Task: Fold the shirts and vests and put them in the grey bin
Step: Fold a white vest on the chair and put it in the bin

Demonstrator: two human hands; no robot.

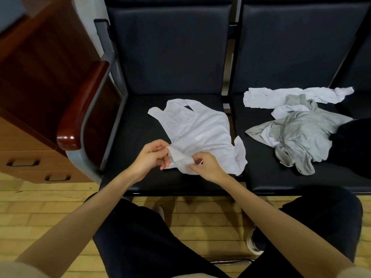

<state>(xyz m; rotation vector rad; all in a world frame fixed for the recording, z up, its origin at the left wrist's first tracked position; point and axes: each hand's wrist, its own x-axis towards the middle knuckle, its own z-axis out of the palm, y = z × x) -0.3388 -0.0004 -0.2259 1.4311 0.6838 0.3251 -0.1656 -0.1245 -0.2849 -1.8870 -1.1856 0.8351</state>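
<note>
Two hands pinch the near hem of the white vest (197, 129): the left hand (149, 155) grips the hem's left corner, and the right hand (206, 165) grips a bunched fold just beside it. From both grips the vest lies spread away from the person on the left black seat (138, 137), straps farthest. A crumpled pile of grey and white garments (297, 125) lies well apart on the right seat (261, 177).

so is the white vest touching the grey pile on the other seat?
Apart. The head view shows the white vest on the left seat, with bare black cushion and the seat gap before the grey pile.
</note>
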